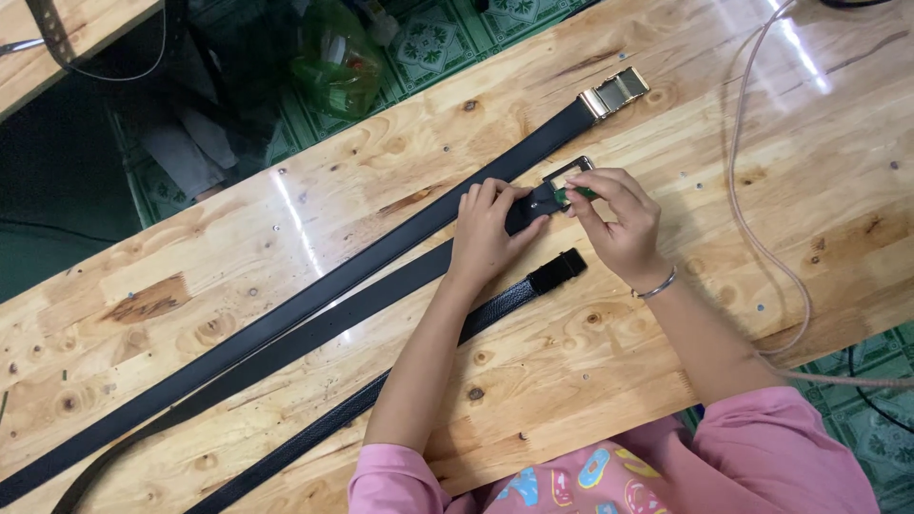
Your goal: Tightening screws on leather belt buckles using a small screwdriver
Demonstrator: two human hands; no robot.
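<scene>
The middle black belt (314, 328) lies across the wooden table (666, 381), between 2 others. Its end is pinched by the left hand (486, 228) beside the silver buckle (564, 178); the right hand (619, 219) grips a small green tool (583, 193). The strap is judged limp and light — best held near the stiff buckle. The clasp's inside is hidden by fingers.

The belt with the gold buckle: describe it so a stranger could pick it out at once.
Start at the wooden table, where three black belts lie slantwise side by side. Take the one farthest from the person, above the left hand and right hand. That belt alone ends in a shiny gold buckle; the middle belt has a silver frame buckle, the nearest a black end.
</scene>
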